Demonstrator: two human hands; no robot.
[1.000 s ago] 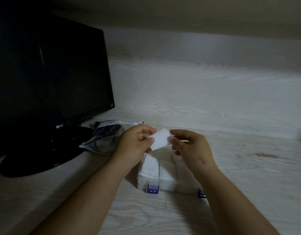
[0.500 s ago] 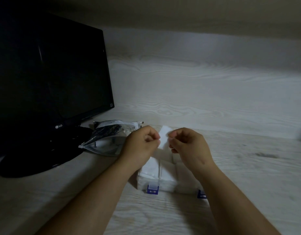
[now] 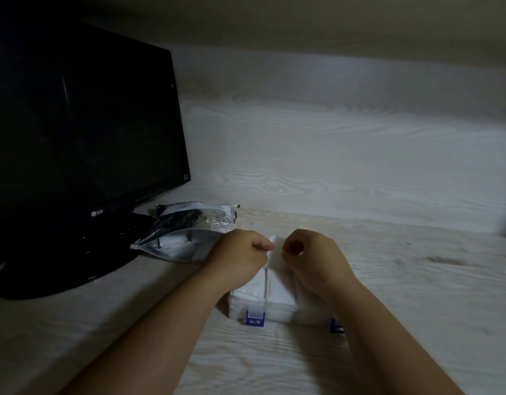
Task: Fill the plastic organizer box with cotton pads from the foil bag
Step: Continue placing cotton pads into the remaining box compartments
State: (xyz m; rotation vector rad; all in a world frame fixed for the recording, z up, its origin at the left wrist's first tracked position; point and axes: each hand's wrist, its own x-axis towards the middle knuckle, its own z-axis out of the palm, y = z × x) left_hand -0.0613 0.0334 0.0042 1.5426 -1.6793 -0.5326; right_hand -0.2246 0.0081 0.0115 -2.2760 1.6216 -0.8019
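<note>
White cotton packs the near compartments of the clear plastic organizer box (image 3: 277,315), which stands on the pale wood-grain counter (image 3: 402,286) with its two blue latches (image 3: 255,319) facing us.

Head view. We see the left hand (image 3: 240,253) and the right hand (image 3: 313,252) raised close together over the far part of the box. Between them is one white square cotton pad (image 3: 277,253), held upright. Each grip is clenched in a pinch on it, the left on its left edge and the right on its right edge. The pad is clear of the box and not yet set down.

The silver foil bag (image 3: 189,238) lies on the counter to the left of the box, just beside the left hand. It rests against the base of the black flat-screen monitor (image 3: 75,124). Through the bag's clear panel we can make out more white pads inside.

We judge the task well advanced but unfinished. The three front compartments in view look full to the rim. The far compartments are hidden by the hands and forearms, so we cannot tell how full they are. What is left, as we read it, is to seat the held pad in a far compartment. Further pads from the bag may follow if room remains. The box lid cannot be made out.
</note>
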